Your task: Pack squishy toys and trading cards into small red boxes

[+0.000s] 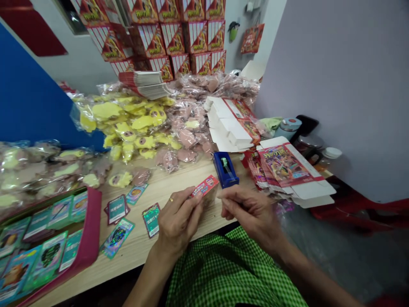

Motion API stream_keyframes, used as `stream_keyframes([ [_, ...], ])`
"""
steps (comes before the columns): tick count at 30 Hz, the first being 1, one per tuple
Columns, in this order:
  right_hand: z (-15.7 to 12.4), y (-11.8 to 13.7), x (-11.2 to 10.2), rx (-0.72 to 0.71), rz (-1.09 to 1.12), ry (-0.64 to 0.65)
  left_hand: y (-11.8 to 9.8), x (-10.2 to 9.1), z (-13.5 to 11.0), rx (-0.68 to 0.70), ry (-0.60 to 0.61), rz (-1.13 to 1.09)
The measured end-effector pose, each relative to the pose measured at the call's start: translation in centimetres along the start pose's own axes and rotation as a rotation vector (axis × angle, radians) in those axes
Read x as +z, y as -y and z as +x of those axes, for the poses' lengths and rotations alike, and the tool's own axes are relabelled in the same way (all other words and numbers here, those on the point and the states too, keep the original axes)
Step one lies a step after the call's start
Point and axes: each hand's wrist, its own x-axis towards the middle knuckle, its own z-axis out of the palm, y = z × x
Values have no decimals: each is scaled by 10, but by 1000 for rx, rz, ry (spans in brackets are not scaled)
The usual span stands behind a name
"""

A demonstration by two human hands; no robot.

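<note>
My left hand, with a ring on one finger, is closed on a small red printed card just above the table. To its right, my right hand has its thumb and forefinger pinched together; whatever may be between them is too small to make out. Directly beyond that hand stands a blue tape dispenser with a greenish tape roll. A green-faced card lies left of my left hand. Farther left are a small stack of cards, a shiny card and another card.
A pink box of sorted cards occupies the left front. Bagged yellow figures and bagged pink figures are heaped behind. Flattened cartons lie at right, with a blue-lidded cup beyond. Red boxes are stacked against the wall.
</note>
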Motion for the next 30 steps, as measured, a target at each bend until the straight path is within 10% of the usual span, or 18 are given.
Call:
stream_keyframes([
  [12, 32, -4, 31, 167, 263, 106, 0, 0, -3, -80, -53, 32],
  [30, 26, -18, 44, 154, 236, -26, 6, -13, 15, -173, 185, -282],
])
